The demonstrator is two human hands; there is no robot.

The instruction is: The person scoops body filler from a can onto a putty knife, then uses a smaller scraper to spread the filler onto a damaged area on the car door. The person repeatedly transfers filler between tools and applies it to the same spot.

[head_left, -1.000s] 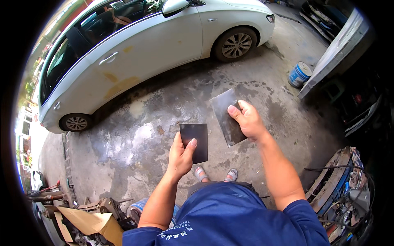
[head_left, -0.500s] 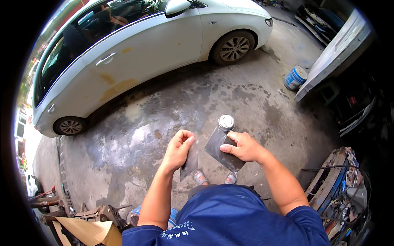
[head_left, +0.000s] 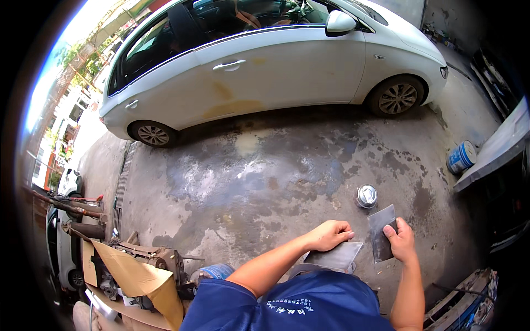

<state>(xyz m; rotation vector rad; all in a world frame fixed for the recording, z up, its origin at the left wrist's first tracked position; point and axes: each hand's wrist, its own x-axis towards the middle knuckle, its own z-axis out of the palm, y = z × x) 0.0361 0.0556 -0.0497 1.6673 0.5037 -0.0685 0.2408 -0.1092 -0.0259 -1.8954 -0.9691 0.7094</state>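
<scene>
My left hand (head_left: 330, 234) is closed, its fingers curled over a thin grey sheet (head_left: 341, 255) that lies nearly flat in front of my shirt. In my right hand (head_left: 403, 240) is a stiff, dark grey rectangular plate (head_left: 381, 234), pinched along its right edge with the thumb on its face. The two flat pieces are apart; their exact kind does not show. On the floor beyond the plate stands a small round metal can (head_left: 366, 196). A white car (head_left: 298, 71) is parked ahead, with yellowish patches (head_left: 234, 108) on its rear door.
A blue and white bucket (head_left: 461, 156) stands by a pale post (head_left: 499, 144) at the right. Near left are cardboard (head_left: 132, 270), metal parts and another blue bucket (head_left: 215, 271). Scrap (head_left: 464, 300) is piled near right. A drain grate (head_left: 124, 182) crosses the floor.
The view has swung left, so the car and can sit further right. My left hand's sheet has turned flatter. My right hand's plate has turned more upright and no longer overlaps the can.
</scene>
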